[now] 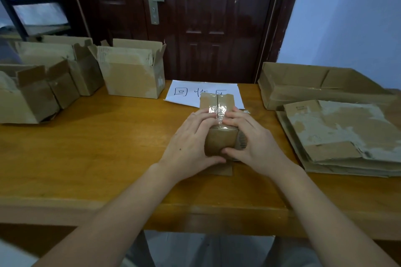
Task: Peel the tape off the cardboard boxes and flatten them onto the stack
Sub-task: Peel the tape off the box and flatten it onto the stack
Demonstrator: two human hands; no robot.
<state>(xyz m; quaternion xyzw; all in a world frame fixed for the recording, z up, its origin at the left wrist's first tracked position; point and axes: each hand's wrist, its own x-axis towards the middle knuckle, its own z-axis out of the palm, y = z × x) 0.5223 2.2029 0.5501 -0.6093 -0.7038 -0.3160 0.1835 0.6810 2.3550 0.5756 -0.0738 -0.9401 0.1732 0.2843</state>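
Observation:
A small brown cardboard box (pixel 219 141) stands on the wooden table (pixel 97 147) in the middle. Clear shiny tape (pixel 218 110) runs over the seam of its closed top flaps. My left hand (pixel 188 143) grips the box from the left, fingers on the top by the tape and thumb at the lower front. My right hand (pixel 253 143) holds the right side, its fingers on the tape and its thumb on the front. A stack of flattened cardboard (pixel 347 136) lies at the right of the table.
Several opened boxes (pixel 132 71) stand at the back left. A white sheet with handwritten characters (pixel 191 93) lies behind the small box. A large shallow open box (pixel 314 84) sits behind the flat stack. A dark door (pixel 195 17) is behind the table.

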